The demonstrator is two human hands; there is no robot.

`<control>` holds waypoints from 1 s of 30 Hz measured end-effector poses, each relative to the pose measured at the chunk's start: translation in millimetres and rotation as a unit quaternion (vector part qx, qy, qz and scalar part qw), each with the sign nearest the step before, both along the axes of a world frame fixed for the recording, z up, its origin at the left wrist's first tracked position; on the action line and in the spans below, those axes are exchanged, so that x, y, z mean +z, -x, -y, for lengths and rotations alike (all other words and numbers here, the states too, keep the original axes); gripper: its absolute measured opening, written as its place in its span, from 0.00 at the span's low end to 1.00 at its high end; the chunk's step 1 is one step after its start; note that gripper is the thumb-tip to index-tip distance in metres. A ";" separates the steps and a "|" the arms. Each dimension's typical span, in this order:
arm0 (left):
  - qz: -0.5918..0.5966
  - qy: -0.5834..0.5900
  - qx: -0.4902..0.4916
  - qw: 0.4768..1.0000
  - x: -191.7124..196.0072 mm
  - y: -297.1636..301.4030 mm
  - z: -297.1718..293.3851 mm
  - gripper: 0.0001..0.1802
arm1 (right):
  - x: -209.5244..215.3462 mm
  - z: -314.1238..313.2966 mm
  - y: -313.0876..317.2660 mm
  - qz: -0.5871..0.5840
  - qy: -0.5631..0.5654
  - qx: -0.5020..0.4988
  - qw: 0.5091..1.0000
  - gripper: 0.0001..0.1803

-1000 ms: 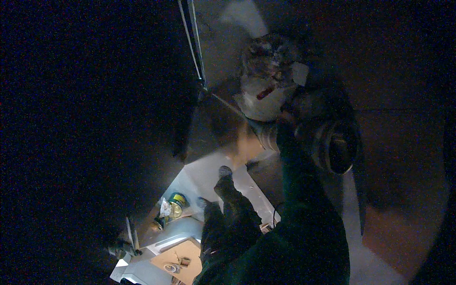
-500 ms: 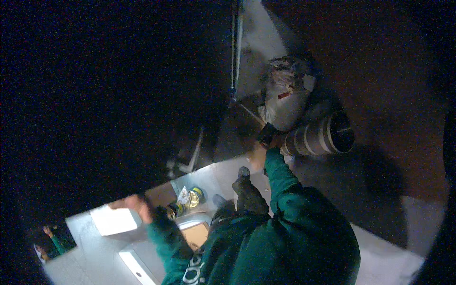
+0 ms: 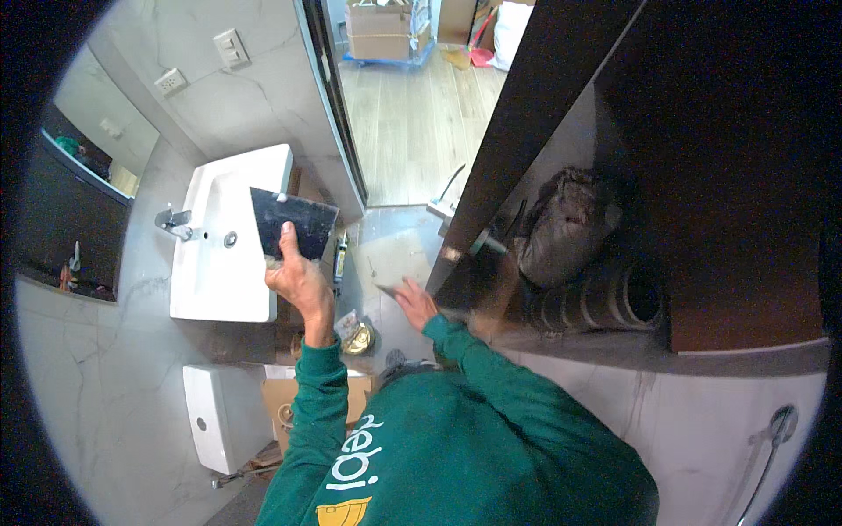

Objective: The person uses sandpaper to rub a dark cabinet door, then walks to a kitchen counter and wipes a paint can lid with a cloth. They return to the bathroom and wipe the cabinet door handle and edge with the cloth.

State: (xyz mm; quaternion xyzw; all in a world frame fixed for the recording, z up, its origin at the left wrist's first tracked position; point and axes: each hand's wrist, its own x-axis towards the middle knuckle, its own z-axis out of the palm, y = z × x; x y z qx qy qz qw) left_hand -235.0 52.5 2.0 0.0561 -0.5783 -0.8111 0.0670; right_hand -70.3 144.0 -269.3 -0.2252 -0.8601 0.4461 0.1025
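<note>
My left hand [image 3: 303, 279] grips a black rectangular flat panel [image 3: 296, 223], thumb on its face. A small white dab marks the panel's upper edge. It hangs over the right side of a white washbasin [image 3: 197, 276] with a chrome tap [image 3: 174, 222]. To the right, my right hand [image 3: 416, 304] is low over the floor, near the edge of a dark door [image 3: 526, 131]. Something thin and greyish juts from its fingertips, too slight to name. Between the hands, a sealant tube [image 3: 340, 256] and a gold-coloured tin [image 3: 358, 338] sit lower down.
Past the doorway lie a wood-look floor [image 3: 408, 131] and a cardboard box [image 3: 379, 33]. Right of the door are a full sack [image 3: 561, 232] and a ribbed cylindrical container [image 3: 596, 302]. A white toilet cistern [image 3: 210, 421] stands lower left, beside an open carton [image 3: 355, 394].
The dark view has brightened and turned, bringing the lit doorway into sight. My left hand, earlier blurred over the basin, now holds the black panel. My right hand has come away from the ribbed container.
</note>
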 end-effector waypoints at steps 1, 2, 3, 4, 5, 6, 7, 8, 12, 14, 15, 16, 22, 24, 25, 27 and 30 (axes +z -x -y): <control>-0.009 -0.028 -0.003 1.000 -4.8 -4.8 12.7 0.13 | 11.8 0.1 14.0 -0.028 -0.017 -0.002 0.999 0.16; 0.000 -0.018 -0.006 1.000 -8.6 -6.7 22.4 0.13 | 20.6 -3.8 26.1 0.002 0.007 -0.015 1.000 0.17; 0.009 -0.007 -0.008 1.000 -11.3 -6.7 29.9 0.13 | 25.6 -9.6 36.7 0.032 0.028 -0.022 0.999 0.18; 0.010 -0.006 -0.015 1.000 -12.9 -5.4 34.3 0.13 | 28.6 -17.7 43.9 0.048 0.021 -0.073 0.996 0.18; 0.023 -0.020 -0.032 0.999 -16.1 -13.8 40.2 0.13 | 27.3 -24.7 43.0 0.037 0.004 -0.119 0.992 0.18; 0.065 -0.019 -0.040 0.997 -17.8 -17.2 43.3 0.13 | 24.8 -30.2 39.9 0.040 -0.006 -0.167 0.985 0.18; 0.083 -0.037 -0.060 0.994 -19.6 -21.8 46.1 0.13 | 20.5 -33.7 31.7 0.021 -0.041 -0.175 0.983 0.18; 0.101 -0.056 -0.078 0.990 -20.8 -25.2 47.3 0.12 | 15.8 -38.5 21.6 0.016 -0.067 -0.185 0.980 0.18; 0.143 -0.091 -0.152 0.974 -21.1 -34.0 43.7 0.11 | 2.1 -49.6 -13.2 0.024 0.003 -0.200 0.980 0.19; 0.141 -0.093 -0.159 0.973 -17.5 -38.4 35.6 0.11 | 4.1 -53.6 -27.7 0.042 0.001 -0.216 0.976 0.21; 0.126 -0.099 -0.166 0.973 -14.6 -41.6 30.3 0.11 | 8.0 -57.1 -34.4 0.042 0.027 -0.224 0.973 0.22; 0.124 -0.109 -0.173 0.971 -11.9 -43.3 23.5 0.11 | 13.3 -61.6 -39.8 0.060 0.055 -0.232 0.969 0.23; 0.096 -0.143 -0.214 0.962 -7.5 -39.3 -18.1 0.13 | 64.1 -67.7 -54.2 -0.002 0.329 -0.268 0.906 0.22; 0.131 -0.136 -0.216 0.958 -10.5 -33.1 -30.9 0.14 | 86.0 -65.6 -45.8 -0.098 0.431 -0.294 0.847 0.21; 0.118 -0.141 -0.217 0.959 -11.7 -29.2 -36.5 0.11 | 101.1 -68.6 -43.4 -0.095 0.472 -0.276 0.832 0.21; 0.117 -0.134 -0.224 0.958 -15.5 -20.3 -49.7 0.10 | 127.9 -72.6 -35.9 -0.135 0.496 -0.276 0.812 0.21; 0.108 -0.113 -0.240 0.958 -20.4 4.8 -67.1 0.10 | 171.4 -77.7 -17.1 -0.180 0.514 -0.300 0.784 0.21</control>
